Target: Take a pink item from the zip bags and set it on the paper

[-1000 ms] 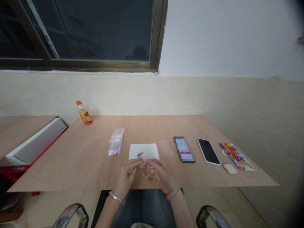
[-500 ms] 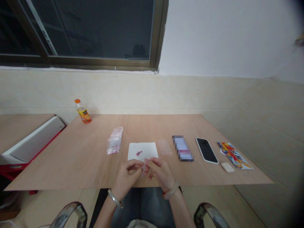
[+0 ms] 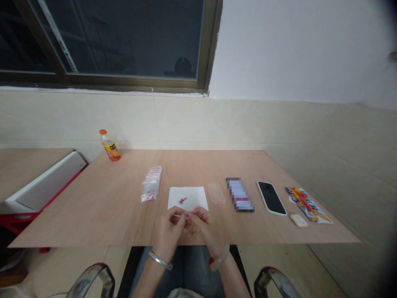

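Observation:
My left hand [image 3: 170, 229] and my right hand [image 3: 206, 227] meet over the table's near edge, in front of the white paper [image 3: 189, 194]. Their fingertips pinch a small clear plastic bag [image 3: 186, 216], mostly hidden by the fingers. A few small pinkish-purple pieces [image 3: 182, 200] lie on the paper, just beyond the hands. To the left is a fanned row of small clear bags [image 3: 151, 184] with pink bits in the nearest ones. Another flat clear bag [image 3: 216, 193] rests right of the paper.
Right of the bags lie a phone with a blurred screen [image 3: 240, 194], a white-edged phone [image 3: 271, 198], a white case [image 3: 298, 220] and a colourful wrapper [image 3: 308, 205]. An orange-capped bottle [image 3: 111, 150] stands at the back left. Metal chair arms [image 3: 93, 277] flank my lap.
My hands have drawn closer together and turned a little, and the bag between them shows less than before. The camera view has shifted slightly. Things on the table stay put.

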### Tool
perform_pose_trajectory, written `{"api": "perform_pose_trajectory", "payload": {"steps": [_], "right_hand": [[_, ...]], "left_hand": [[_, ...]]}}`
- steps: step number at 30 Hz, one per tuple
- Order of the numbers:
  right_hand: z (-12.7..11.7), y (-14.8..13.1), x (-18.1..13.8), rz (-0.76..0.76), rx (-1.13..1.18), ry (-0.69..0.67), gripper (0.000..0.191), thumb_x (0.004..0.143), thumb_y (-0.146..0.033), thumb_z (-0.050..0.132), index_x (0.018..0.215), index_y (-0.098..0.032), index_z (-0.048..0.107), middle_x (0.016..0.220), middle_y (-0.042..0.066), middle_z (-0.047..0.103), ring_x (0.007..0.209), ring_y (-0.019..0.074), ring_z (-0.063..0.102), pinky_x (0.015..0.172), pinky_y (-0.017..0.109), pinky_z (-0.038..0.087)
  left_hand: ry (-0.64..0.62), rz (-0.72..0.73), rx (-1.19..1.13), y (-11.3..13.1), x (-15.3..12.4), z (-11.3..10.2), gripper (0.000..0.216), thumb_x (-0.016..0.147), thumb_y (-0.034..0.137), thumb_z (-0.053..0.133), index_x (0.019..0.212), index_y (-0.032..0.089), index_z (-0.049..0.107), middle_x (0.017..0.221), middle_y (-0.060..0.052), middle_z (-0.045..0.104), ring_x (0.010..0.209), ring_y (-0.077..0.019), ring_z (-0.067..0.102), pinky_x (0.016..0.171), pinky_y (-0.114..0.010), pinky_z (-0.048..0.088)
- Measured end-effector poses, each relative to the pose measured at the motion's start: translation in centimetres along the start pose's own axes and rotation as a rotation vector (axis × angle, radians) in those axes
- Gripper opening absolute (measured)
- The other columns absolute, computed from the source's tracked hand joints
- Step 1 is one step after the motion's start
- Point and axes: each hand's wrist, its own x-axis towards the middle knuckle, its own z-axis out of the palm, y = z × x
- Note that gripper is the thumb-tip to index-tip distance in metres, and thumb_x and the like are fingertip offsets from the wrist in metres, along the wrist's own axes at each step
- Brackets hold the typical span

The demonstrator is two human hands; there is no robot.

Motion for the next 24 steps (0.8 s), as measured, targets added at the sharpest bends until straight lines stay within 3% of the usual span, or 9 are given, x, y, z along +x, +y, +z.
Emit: {"api": "perform_pose_trajectory", "payload": {"steps": [5, 15, 24], "right_hand": [[0.7, 1.5, 0.3, -0.056, -0.071, 0.082, 0.033, 0.072, -0.050, 0.059, 0.068, -0.018, 0.050, 0.059, -0.003, 0.053, 0.048, 0.0097, 0.051, 0.042, 0.020, 0.042], [0.9, 1.5, 0.3, -0.101, -0.163, 0.190, 0.023, 0.073, -0.041, 0.055, 0.069, -0.019, 0.048, 0.066, 0.000, 0.054, 0.063, 0.0150, 0.054, 0.051, 0.024, 0.045], [0.5, 2.3, 0.7, -0.089, -0.124, 0.225, 0.026, 0.072, -0.043, 0.057, 0.066, -0.020, 0.049, 0.064, 0.000, 0.054, 0.062, 0.0153, 0.056, 0.051, 0.025, 0.046]], "left_hand": [[0.121, 0.001, 0.168, -0.4, -0.3, 1.0, 0.023, 0.079, 0.035, 0.051, 0.071, 0.015, 0.060, 0.061, -0.005, 0.065, 0.054, -0.0176, 0.063, 0.051, -0.024, 0.047], [0.181, 0.011, 0.204, 0.1, -0.6, 1.9, 0.024, 0.080, 0.037, 0.051, 0.078, 0.017, 0.063, 0.070, -0.008, 0.070, 0.060, -0.0202, 0.066, 0.054, -0.027, 0.050], [0.113, 0.026, 0.107, -0.8, -0.4, 2.1, 0.025, 0.081, 0.037, 0.049, 0.082, 0.017, 0.062, 0.080, -0.009, 0.069, 0.068, -0.0197, 0.066, 0.058, -0.028, 0.052]]}}
